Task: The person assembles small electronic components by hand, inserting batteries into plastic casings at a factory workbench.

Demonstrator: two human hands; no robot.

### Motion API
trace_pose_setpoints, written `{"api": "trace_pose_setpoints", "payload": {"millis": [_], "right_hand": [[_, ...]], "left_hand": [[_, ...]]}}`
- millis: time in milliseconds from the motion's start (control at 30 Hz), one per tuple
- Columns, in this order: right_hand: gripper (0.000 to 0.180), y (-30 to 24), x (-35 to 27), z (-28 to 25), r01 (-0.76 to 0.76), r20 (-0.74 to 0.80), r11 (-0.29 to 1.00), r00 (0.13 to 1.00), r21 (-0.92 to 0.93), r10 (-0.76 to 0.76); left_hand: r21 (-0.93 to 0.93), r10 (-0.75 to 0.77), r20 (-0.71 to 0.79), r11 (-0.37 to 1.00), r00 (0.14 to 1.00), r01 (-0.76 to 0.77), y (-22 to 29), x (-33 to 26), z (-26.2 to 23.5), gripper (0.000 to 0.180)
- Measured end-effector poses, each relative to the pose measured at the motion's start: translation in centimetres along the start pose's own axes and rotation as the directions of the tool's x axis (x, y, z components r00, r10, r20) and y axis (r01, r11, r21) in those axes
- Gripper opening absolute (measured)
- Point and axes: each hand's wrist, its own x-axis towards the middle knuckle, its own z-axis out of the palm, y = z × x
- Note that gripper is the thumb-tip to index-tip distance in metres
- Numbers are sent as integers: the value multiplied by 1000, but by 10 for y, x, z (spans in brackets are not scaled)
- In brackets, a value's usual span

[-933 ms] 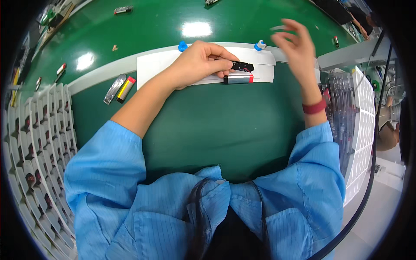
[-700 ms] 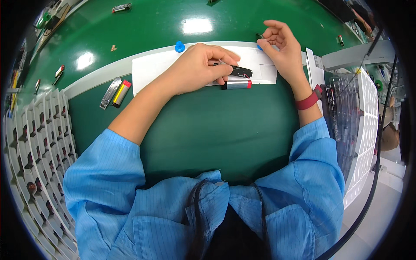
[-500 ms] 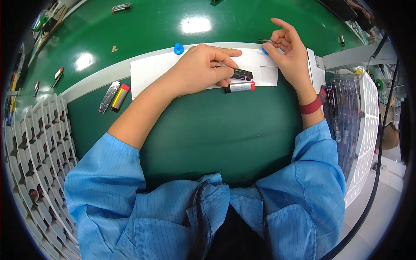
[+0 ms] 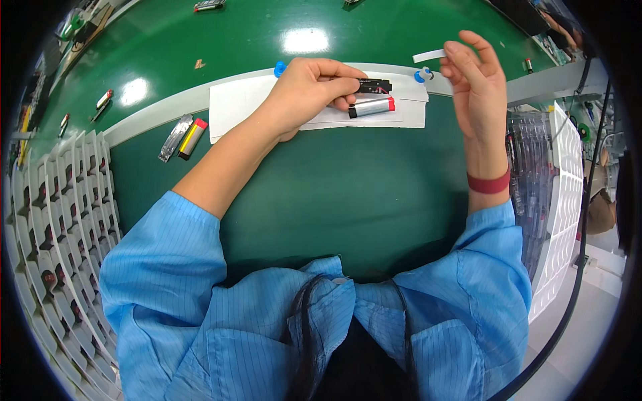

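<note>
My left hand (image 4: 309,87) is closed on a slim black part (image 4: 374,86), thumb and fingers at its left end. Red wire runs from that part toward a silver cylindrical battery cell (image 4: 372,107) with a red end, just below it. Both are over white paper (image 4: 234,110). My right hand (image 4: 476,83), raised at the right beyond the paper, pinches a narrow white strip (image 4: 428,56) by one end. Below the strip stands a blue-and-white knob (image 4: 423,75); another blue knob (image 4: 279,68) is partly behind my left hand.
A foil-like silver pouch (image 4: 175,138) and a yellow-and-silver cell with a red end (image 4: 193,139) lie left of the paper. White compartment trays (image 4: 63,234) stand at the left, clear plastic trays (image 4: 531,160) at the right. A pale raised rail (image 4: 157,113) crosses behind the paper.
My right hand has moved up and right from the blue knob and now shows a white strip in its fingers. My left hand, the black part and the cell have shifted slightly upward.
</note>
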Motion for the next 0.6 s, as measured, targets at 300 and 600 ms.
{"api": "trace_pose_setpoints", "payload": {"millis": [300,600], "right_hand": [[21,39,-28,25,-327,74,920,945,216,319],[15,51,-33,33,-140,30,990,990,-11,140]], "left_hand": [[-241,-54,-13,969,998,49,1,0,-5,28],[-231,-70,-12,971,997,65,-3,1,-5,28]]}}
